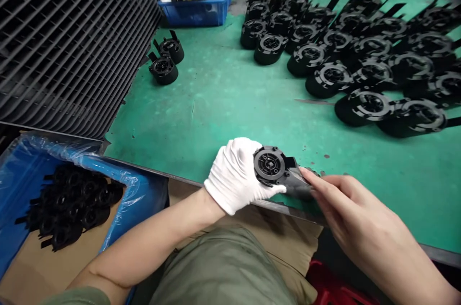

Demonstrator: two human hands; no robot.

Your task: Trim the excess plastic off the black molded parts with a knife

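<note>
A black round plastic housing (269, 164) with a ringed face and a short tab sits in my left hand (236, 175), which wears a white glove. Its fingers and thumb wrap round the rim, and the ringed face is turned up toward me. My right hand (351, 199) is bare, its fingers pinched together at the right side of the housing. Between those fingers and the housing lies a dark grey piece (298, 184) that looks like cloth; its far edge is hidden behind the fingers. Both hands are just above the front edge of the green table (216, 103).
Several similar black housings (331, 77) stand in rows at the right. Two more (163, 68) stand at the left, beside stacked black grids (68, 31). A blue bin (196, 14) holds a sticker sheet and papers. Lower left, a plastic-lined blue box (144, 194) contains more housings on cardboard.
</note>
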